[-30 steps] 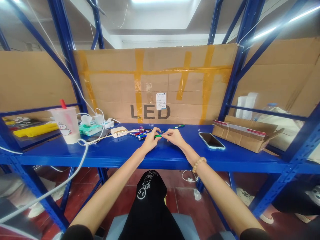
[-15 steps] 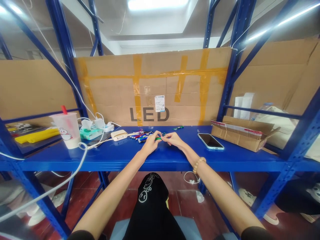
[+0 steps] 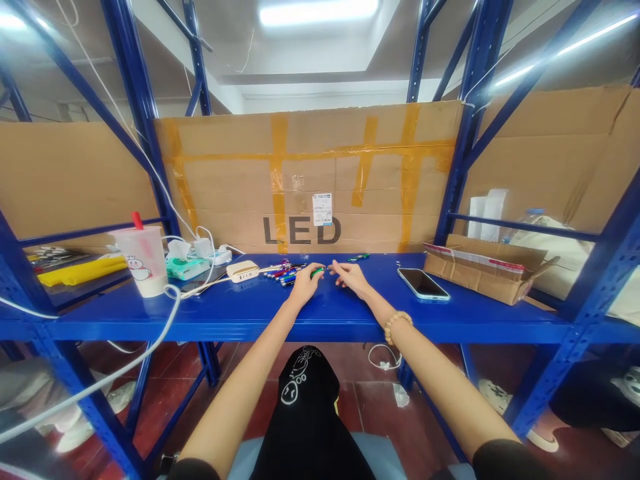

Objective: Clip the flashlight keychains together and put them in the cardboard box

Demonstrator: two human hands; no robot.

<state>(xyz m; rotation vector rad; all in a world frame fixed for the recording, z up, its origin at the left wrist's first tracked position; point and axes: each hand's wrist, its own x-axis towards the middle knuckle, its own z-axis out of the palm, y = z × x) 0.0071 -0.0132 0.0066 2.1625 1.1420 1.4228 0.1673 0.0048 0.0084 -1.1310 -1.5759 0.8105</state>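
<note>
Two hands have moved apart. The left hand [image 3: 305,285] curls at the green pen [image 3: 317,272], on the blue shelf [image 3: 450,320] by a pile of pens [image 3: 286,275]; I cannot tell if it holds on. The right hand [image 3: 353,277] is open, holding nothing.

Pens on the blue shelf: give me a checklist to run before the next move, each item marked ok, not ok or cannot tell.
1. Right hand holds nothing visible: ok.
2. Left hand has a firm hold on the green pen: cannot tell, the fingertips are right beside it.
3. Pile of pens within reach of the left hand: ok.
4. Second green pen lying with the pile: not ok, it lies apart, towards the back of the shelf.
5. Phone clear of both hands: ok.
</note>
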